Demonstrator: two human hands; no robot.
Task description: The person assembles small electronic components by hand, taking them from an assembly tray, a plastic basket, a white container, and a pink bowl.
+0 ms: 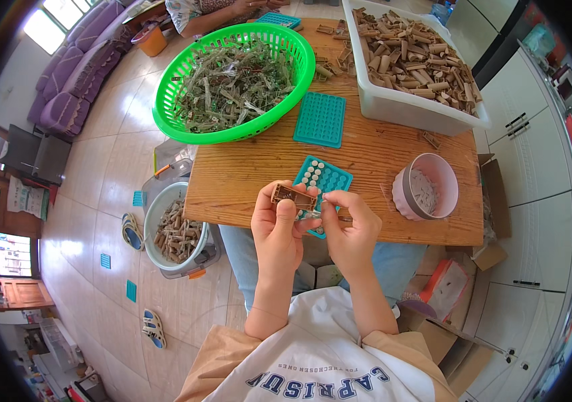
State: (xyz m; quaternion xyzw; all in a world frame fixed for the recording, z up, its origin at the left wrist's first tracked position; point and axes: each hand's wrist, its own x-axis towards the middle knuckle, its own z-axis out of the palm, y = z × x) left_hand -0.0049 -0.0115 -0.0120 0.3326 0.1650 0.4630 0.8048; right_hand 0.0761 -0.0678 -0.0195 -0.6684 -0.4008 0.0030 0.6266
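Over the table's near edge, my left hand point(274, 236) grips a small open brown plastic casing point(291, 196), its hollow side up, with thin parts inside. My right hand point(354, 231) is closed in a pinch at the casing's right end; whatever lies between its fingertips is too small to name. A bit of clear material shows just under the casing, between the hands. Partly behind my fingers lies a teal tray point(335, 181) with round cavities, and several white round pieces point(313, 174) fill its left part.
Farther back on the wooden table point(232, 181) are another teal tray point(320, 119), a green basket point(259, 124) of clear-and-green parts and a white bin point(393, 110) of brown casings. A pink-white bucket point(403, 199) stands right. Lower left is a tub point(155, 244) of brown pieces. Someone's arm point(212, 21) shows across.
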